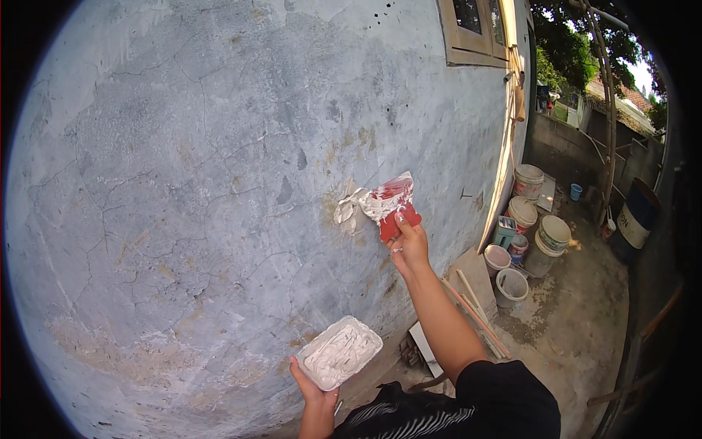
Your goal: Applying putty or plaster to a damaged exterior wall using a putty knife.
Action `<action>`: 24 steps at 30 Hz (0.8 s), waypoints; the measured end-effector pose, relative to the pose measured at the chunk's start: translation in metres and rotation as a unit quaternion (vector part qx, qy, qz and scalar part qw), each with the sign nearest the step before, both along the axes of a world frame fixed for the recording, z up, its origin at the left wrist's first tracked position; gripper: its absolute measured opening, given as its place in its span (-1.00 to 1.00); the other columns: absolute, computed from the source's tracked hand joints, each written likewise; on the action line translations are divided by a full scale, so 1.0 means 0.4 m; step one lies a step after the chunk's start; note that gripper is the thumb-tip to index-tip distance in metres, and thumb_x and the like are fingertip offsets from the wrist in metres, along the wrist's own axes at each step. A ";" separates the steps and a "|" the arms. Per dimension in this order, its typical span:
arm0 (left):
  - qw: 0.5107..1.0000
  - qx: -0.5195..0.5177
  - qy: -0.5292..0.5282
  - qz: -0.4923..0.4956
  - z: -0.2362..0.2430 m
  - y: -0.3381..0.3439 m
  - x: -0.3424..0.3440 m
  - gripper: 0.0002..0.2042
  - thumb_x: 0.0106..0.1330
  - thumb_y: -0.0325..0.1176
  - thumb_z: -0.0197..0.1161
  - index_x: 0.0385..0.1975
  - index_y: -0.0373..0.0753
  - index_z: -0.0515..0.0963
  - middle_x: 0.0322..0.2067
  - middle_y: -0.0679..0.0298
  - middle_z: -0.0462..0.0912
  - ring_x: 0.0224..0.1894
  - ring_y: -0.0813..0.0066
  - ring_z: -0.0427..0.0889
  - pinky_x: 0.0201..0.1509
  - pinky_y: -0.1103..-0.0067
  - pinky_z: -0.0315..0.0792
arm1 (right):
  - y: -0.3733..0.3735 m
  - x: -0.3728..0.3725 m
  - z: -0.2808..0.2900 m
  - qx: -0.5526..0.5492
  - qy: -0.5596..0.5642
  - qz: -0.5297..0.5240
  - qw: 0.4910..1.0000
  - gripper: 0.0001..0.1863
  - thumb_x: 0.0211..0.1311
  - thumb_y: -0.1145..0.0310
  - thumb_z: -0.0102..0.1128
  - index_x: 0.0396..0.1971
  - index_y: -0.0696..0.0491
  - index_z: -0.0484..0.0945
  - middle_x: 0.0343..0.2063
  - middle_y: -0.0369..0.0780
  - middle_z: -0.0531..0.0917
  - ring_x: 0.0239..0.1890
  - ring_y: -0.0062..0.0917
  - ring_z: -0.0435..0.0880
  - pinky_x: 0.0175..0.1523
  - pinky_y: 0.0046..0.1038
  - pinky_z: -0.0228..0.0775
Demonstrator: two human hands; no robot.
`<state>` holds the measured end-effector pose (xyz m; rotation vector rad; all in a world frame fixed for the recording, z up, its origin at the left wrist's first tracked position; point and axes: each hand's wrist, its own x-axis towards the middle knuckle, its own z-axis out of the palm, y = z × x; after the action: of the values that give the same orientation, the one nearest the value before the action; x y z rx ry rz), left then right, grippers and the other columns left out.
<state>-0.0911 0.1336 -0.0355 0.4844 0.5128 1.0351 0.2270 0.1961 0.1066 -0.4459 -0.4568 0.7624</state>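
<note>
My right hand (406,246) grips a red putty scraper (398,210) by its near end, up against the wall. White putty smears cover much of the scraper's face. A thick dab of putty (351,210) lies on the wall at the scraper's left edge. Lower down, my left hand (314,384) holds a white rectangular tub (378,342) from beneath, thumb along its side. Whitish putty with a ridged surface fills the tub. The pale blue wall (183,146) is cracked and stained, with patches of bare plaster low on the left.
A wooden window frame (479,57) is set in the wall at upper right. Several paint buckets (553,234) stand on the concrete floor along the wall. Wooden sticks (475,314) lean by my right arm. A dark drum (635,219) stands at far right.
</note>
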 end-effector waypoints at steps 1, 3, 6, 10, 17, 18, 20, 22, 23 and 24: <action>1.000 0.003 0.000 -0.006 -0.002 0.000 0.000 -0.09 0.33 0.47 -0.18 0.43 -0.20 0.25 0.36 0.02 0.40 0.31 -0.20 0.44 0.09 -0.31 0.40 | -0.010 0.002 -0.004 0.000 0.000 -0.001 1.000 -0.78 0.48 0.37 0.16 0.05 0.03 0.54 -0.07 -0.25 0.70 -0.07 -0.47 0.71 -0.02 -0.34 0.59; 1.000 0.003 -0.002 -0.004 -0.006 0.000 0.004 -0.09 0.33 0.48 -0.19 0.43 -0.19 0.25 0.36 0.02 0.40 0.32 -0.20 0.43 0.10 -0.31 0.40 | -0.039 0.003 -0.007 0.017 -0.012 -0.004 1.000 -0.77 0.48 0.37 0.15 0.05 0.05 0.54 -0.07 -0.25 0.70 -0.06 -0.47 0.71 0.00 -0.34 0.58; 1.000 0.005 0.001 -0.006 -0.003 0.001 0.010 -0.09 0.33 0.48 -0.21 0.43 -0.18 0.25 0.36 0.01 0.39 0.32 -0.21 0.43 0.11 -0.31 0.40 | -0.107 -0.011 -0.007 0.034 -0.059 -0.003 0.998 -0.74 0.48 0.36 0.16 0.07 0.08 0.53 -0.06 -0.24 0.70 -0.04 -0.47 0.71 0.03 -0.34 0.57; 1.000 -0.011 -0.021 0.003 0.064 -0.009 0.021 -0.14 0.41 0.40 -0.24 0.40 -0.27 0.28 0.34 -0.01 0.42 0.33 -0.10 0.45 0.33 -0.04 0.37 | -0.219 -0.077 -0.046 -0.043 -0.348 -0.029 0.936 -0.80 0.47 0.45 0.11 -0.04 0.16 0.64 -0.11 -0.20 0.73 -0.12 -0.46 0.70 0.05 -0.40 0.52; 0.997 -0.073 0.023 0.026 0.182 -0.005 0.041 -0.11 0.32 0.48 -0.25 0.44 -0.12 0.24 0.35 0.03 0.41 0.32 -0.16 0.44 0.20 -0.33 0.30 | -0.320 -0.158 -0.064 0.043 -0.741 -0.143 0.654 -0.48 -0.11 0.58 0.33 -0.03 -0.06 0.73 -0.06 -0.29 0.72 -0.13 -0.32 0.64 -0.04 -0.36 0.44; 0.996 -0.077 0.023 0.028 0.175 0.001 0.044 -0.11 0.32 0.48 -0.25 0.44 -0.12 0.24 0.35 0.03 0.41 0.32 -0.16 0.44 0.20 -0.33 0.30 | -0.333 -0.166 -0.070 0.039 -0.787 -0.130 0.602 -0.45 -0.15 0.57 0.33 -0.03 -0.09 0.73 -0.04 -0.34 0.71 -0.11 -0.35 0.63 -0.02 -0.35 0.43; 0.993 -0.063 -0.018 0.099 0.144 0.018 0.049 -0.11 0.33 0.46 -0.23 0.43 -0.17 0.26 0.32 0.05 0.44 0.30 -0.08 0.48 0.27 -0.20 0.34 | -0.353 -0.170 -0.091 0.028 -0.803 -0.110 0.585 -0.41 -0.20 0.55 0.34 -0.01 -0.15 0.73 -0.05 -0.40 0.72 -0.07 -0.39 0.63 0.01 -0.35 0.42; 0.993 -0.059 -0.033 0.100 0.137 0.017 0.048 -0.12 0.34 0.45 -0.23 0.42 -0.19 0.26 0.32 0.05 0.45 0.30 -0.06 0.49 0.27 -0.15 0.37 | -0.365 -0.164 -0.095 0.027 -0.812 -0.103 0.574 -0.40 -0.21 0.53 0.35 -0.01 -0.16 0.72 -0.04 -0.41 0.72 -0.07 -0.39 0.62 0.00 -0.34 0.42; 0.993 -0.054 -0.047 0.099 0.134 0.016 0.048 -0.12 0.35 0.44 -0.22 0.41 -0.21 0.26 0.31 0.06 0.46 0.29 -0.04 0.50 0.28 -0.09 0.41 | -0.371 -0.157 -0.094 0.026 -0.812 -0.101 0.574 -0.40 -0.21 0.53 0.35 -0.01 -0.16 0.72 -0.04 -0.41 0.72 -0.07 -0.39 0.62 0.00 -0.34 0.42; 0.993 -0.054 -0.047 0.099 0.132 0.013 0.048 -0.12 0.35 0.44 -0.22 0.41 -0.21 0.26 0.31 0.06 0.46 0.29 -0.04 0.50 0.28 -0.09 0.41 | -0.375 -0.146 -0.089 0.022 -0.821 -0.087 0.564 -0.40 -0.22 0.53 0.36 -0.01 -0.16 0.72 -0.04 -0.41 0.72 -0.06 -0.39 0.62 0.00 -0.34 0.42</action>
<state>-0.0718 0.1389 0.0173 0.2906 0.5382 1.2068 0.1686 0.0460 0.0710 -1.0877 -2.1603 -0.1320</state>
